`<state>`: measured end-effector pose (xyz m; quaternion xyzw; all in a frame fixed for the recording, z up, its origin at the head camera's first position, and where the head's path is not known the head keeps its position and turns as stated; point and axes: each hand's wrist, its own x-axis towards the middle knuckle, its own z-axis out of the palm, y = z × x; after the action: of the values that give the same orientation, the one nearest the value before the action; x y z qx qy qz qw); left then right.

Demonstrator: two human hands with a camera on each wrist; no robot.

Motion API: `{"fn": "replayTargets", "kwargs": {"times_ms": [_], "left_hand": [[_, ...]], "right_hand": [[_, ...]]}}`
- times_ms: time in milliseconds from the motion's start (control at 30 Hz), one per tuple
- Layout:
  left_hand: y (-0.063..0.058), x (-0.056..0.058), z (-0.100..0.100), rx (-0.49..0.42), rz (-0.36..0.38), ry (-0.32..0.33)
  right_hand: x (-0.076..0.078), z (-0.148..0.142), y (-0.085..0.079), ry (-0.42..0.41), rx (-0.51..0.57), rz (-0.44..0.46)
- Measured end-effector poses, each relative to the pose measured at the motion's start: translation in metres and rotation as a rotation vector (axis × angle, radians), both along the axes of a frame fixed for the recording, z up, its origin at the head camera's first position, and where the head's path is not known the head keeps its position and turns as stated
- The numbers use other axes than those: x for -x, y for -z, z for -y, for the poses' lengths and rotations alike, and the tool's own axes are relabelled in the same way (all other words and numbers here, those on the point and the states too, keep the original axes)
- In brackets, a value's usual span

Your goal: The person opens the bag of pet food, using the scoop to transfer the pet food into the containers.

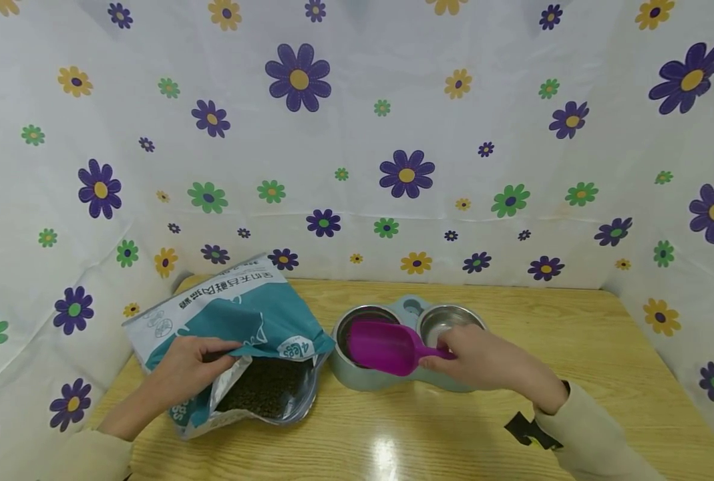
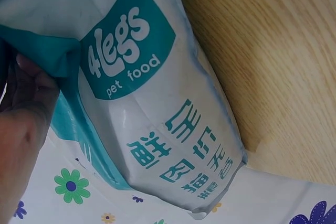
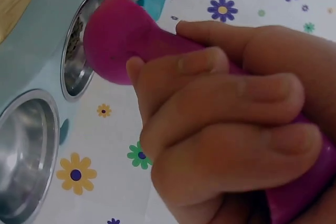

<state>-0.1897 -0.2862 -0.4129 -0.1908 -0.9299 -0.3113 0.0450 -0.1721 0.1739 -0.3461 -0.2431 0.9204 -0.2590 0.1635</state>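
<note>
My right hand (image 1: 477, 357) grips the handle of a magenta scoop (image 1: 383, 347), its fingers curled round it in the right wrist view. The scoop is over the left steel bowl (image 1: 347, 321) of a pale blue-green double feeder (image 1: 363, 379). Some brown kibble (image 3: 75, 40) lies in that bowl, partly hidden by the scoop. The right steel bowl (image 1: 441, 317) shows bare metal. At the left, my left hand (image 1: 191, 367) pinches the edge of a teal and white pet food bag (image 1: 284, 294) and holds its mouth apart. Dark brown kibble (image 1: 266, 384) shows inside the bag.
Everything stands on a light wooden table (image 1: 549, 334). A white cloth (image 1: 357, 133) printed with flowers hangs behind it and at both sides. The bag lies left of the feeder, close against it.
</note>
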Motion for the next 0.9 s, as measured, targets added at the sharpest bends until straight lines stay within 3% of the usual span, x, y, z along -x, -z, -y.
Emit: {"fn": "replayTargets", "kwargs": {"times_ms": [200,367,633,900], "left_hand": [[0.0,0.0,0.001,-0.003,0.014,-0.003],[0.0,0.0,0.001,0.004,-0.007,0.004],[0.0,0.0,0.001,0.002,0.01,0.004],[0.001,0.0,0.001,0.004,-0.016,0.004]], "right_hand": [[-0.005,-0.008,-0.001,-0.011,0.09,0.29],[-0.01,-0.004,0.007,-0.032,0.162,0.425],[-0.009,0.018,0.023,-0.052,0.162,0.432],[-0.01,0.044,0.018,-0.066,0.12,0.416]]}}
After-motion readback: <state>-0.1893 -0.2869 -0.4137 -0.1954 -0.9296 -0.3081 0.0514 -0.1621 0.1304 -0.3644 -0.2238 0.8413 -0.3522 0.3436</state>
